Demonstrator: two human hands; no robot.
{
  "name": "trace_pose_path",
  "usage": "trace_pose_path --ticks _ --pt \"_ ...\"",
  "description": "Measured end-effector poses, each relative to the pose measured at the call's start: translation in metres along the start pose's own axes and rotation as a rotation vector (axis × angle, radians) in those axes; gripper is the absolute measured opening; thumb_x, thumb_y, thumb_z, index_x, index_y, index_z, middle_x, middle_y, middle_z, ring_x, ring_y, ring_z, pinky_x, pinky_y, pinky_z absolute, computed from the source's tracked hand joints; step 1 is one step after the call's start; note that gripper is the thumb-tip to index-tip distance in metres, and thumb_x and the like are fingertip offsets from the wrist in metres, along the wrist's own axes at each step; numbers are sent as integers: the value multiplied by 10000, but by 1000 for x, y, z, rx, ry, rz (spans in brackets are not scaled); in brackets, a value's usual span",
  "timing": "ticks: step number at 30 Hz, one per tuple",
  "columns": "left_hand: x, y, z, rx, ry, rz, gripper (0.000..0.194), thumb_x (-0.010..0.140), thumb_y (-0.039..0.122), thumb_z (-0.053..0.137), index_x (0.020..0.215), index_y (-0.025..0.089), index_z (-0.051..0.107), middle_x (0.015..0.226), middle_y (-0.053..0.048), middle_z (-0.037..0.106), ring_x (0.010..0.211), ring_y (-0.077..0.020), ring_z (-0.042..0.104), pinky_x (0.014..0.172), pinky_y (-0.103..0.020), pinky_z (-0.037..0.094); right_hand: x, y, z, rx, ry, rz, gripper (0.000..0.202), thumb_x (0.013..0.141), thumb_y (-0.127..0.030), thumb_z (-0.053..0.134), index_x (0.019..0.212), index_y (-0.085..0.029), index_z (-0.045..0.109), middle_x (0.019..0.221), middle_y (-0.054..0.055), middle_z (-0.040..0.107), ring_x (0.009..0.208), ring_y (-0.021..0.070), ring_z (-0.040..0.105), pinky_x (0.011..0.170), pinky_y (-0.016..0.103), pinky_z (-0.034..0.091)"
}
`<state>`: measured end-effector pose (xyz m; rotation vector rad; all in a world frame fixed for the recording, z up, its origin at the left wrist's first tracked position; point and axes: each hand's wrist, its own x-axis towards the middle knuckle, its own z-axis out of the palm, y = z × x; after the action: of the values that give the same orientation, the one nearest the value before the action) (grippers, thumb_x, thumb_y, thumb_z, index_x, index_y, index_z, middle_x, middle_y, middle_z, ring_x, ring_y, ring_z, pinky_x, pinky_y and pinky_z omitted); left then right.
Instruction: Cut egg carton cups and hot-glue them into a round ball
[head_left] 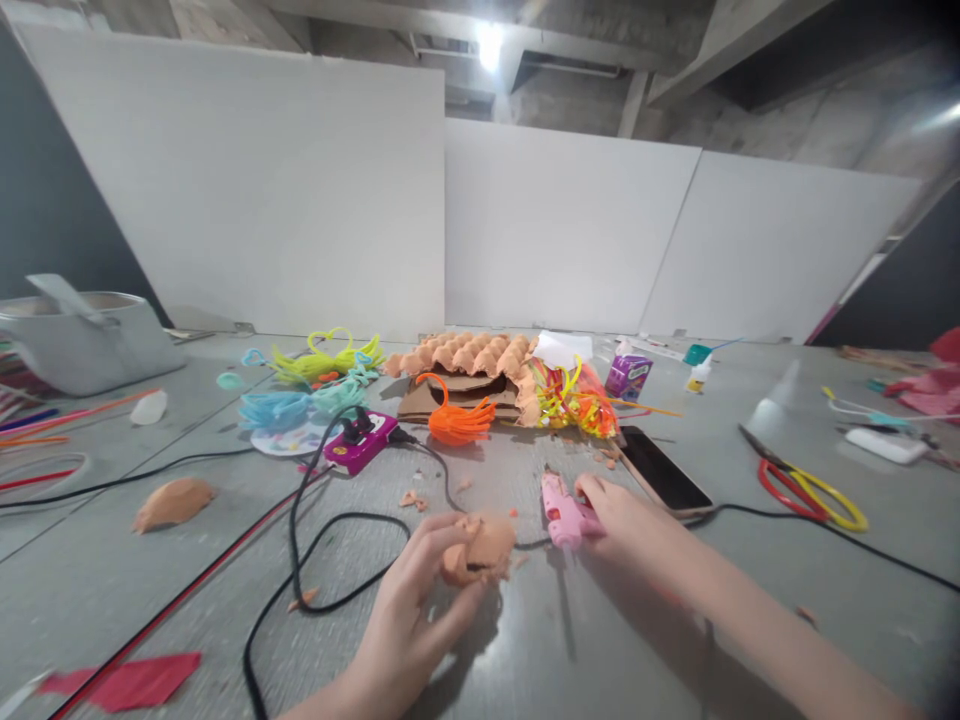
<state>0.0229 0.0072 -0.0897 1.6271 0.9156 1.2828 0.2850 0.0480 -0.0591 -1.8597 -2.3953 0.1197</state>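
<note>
My left hand is closed around a torn, rounded piece of peach egg carton, held just above the table. To its right, my right hand grips the handle of a pink hot glue gun. A dark cord runs from the glue gun toward the purple power strip. Behind both hands sits an orange swan-like shape of bent pipe cleaners, in front of a stack of peach egg cartons. Small torn carton scraps lie nearby.
A phone and red-yellow scissors lie at right. Black cable loops at left, near a carton piece and red paper. A grey basket, blue pipe cleaners, a purple box and white panels stand behind.
</note>
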Motion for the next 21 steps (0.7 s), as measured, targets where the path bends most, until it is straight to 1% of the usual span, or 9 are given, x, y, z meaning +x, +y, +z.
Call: trace_pose_path --ticks 2,5,8,10,13,16,17,19,21 --pt "2 3 2 -186 16 -139 261 796 306 672 1036 298 568 1043 -30 644 971 -194 619 836 -295 458 -1 0 -1 -4 7 -8 194 705 -102 586 841 -179 471 748 29 601 601 166 572 481 249 256" --pt "6 6 3 -439 27 -319 400 768 380 703 1085 286 479 929 -17 690 865 -175 659 757 -271 477 -2 0 -2 -12 18 -35 201 706 -75 580 843 -179 476 741 27 600 641 180 593 508 254 296" --pt "10 9 4 -548 57 -454 505 732 403 735 1117 247 448 858 -19 712 777 -158 672 721 -260 477 -5 1 -2 -19 28 -64 201 712 -71 574 854 -181 486 788 39 612 700 197 617 534 261 344" --pt "12 9 4 -603 79 -537 503 722 404 744 1102 220 472 869 -28 715 746 -148 670 715 -261 483 -7 1 -5 -24 34 -78 207 707 -62 572 857 -183 496 817 42 615 711 202 623 545 269 375" --pt "13 9 3 -706 68 -594 418 720 394 751 1008 175 541 938 -59 708 780 -152 664 743 -284 501 -12 -2 -15 -38 55 -90 215 704 -61 589 872 -175 518 873 63 608 753 231 619 593 312 430" --pt "13 7 4 -764 44 -613 367 720 390 757 942 154 584 982 -74 693 857 -174 653 798 -323 508 -20 -16 -29 -11 102 -126 196 773 -98 579 945 -181 532 978 78 586 879 243 594 706 355 469" --pt "13 7 4 -767 35 -620 362 719 391 758 935 153 592 980 -70 688 871 -175 647 805 -324 507 -23 -23 -33 40 136 -164 182 806 -120 567 969 -194 533 1009 69 578 919 229 581 754 355 472" --pt "12 8 5 -756 -5 -631 360 723 400 754 935 150 604 952 -57 678 865 -166 634 793 -310 503 -30 -37 -37 214 241 -284 165 851 -158 554 1001 -222 532 1045 45 569 978 202 557 835 347 463" --pt "11 10 7 -741 -70 -640 363 727 409 749 938 148 610 902 -41 663 840 -154 622 769 -290 495 -35 -50 -36 350 351 -406 181 860 -172 562 1025 -235 527 1052 32 570 1020 199 534 903 365 436"
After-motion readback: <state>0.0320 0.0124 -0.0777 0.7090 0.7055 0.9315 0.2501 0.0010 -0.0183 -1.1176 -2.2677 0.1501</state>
